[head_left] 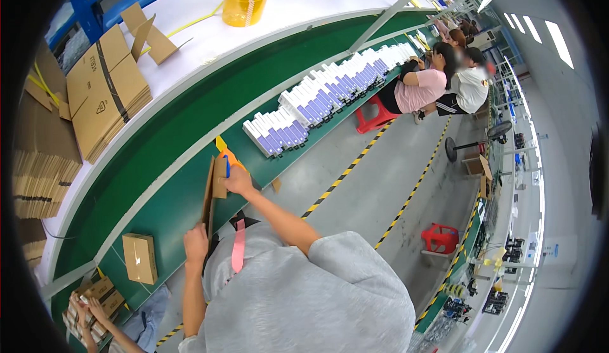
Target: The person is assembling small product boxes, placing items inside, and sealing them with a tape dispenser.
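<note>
Carton up at the green belt's near edge, left hand fingers grasping its near end, right hand curled far, grip unclear—steady, even pressure should keep folds square!

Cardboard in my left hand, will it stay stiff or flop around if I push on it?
The cardboard will probably stay fairly stiff lengthwise, as its long edge looks straight. It is likely light for its size, since it shows as thin panels. A sideways push might bend it, being so thin.
</note>
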The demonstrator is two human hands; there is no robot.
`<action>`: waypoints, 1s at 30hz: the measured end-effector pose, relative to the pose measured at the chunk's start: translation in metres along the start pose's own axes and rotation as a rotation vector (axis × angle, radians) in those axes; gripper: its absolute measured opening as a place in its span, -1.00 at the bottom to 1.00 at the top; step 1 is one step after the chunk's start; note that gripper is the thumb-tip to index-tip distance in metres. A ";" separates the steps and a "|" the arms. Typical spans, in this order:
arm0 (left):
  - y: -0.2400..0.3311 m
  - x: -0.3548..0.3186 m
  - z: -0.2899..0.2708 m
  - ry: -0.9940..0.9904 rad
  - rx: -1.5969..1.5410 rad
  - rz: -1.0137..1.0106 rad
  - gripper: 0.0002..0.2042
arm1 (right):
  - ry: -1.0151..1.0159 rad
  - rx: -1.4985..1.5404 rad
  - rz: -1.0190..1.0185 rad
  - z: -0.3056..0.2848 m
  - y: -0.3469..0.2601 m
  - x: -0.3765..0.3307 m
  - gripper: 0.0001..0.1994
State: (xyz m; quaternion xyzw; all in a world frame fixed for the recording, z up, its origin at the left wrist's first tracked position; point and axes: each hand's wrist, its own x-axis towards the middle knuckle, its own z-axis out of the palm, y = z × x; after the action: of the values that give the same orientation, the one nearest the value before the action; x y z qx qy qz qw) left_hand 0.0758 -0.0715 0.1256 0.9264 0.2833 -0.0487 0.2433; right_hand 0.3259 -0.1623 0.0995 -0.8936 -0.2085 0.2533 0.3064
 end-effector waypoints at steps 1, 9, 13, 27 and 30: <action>-0.009 0.000 0.005 0.001 0.001 -0.004 -0.73 | 0.033 -0.123 -0.081 -0.006 0.004 0.001 -0.67; -0.072 0.025 0.034 0.275 0.140 -0.397 -0.59 | -0.086 -0.530 -0.250 -0.009 -0.018 -0.075 -0.63; 0.008 0.047 0.051 0.183 0.517 -0.673 -0.24 | -0.140 -0.416 -0.218 0.002 -0.007 -0.076 -0.45; -0.018 0.005 -0.036 -0.315 -0.084 -0.057 0.05 | -0.310 -0.210 0.141 0.061 0.070 -0.041 -0.17; -0.052 0.000 0.006 0.057 0.150 0.194 -0.10 | -0.609 -0.039 0.223 0.045 0.050 -0.047 -0.24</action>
State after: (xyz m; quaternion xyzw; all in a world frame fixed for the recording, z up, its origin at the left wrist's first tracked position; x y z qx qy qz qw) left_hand 0.0475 -0.0371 0.0980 0.9660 0.1949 -0.0195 0.1687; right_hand 0.2734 -0.2033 0.0512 -0.7996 -0.1964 0.5370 0.1833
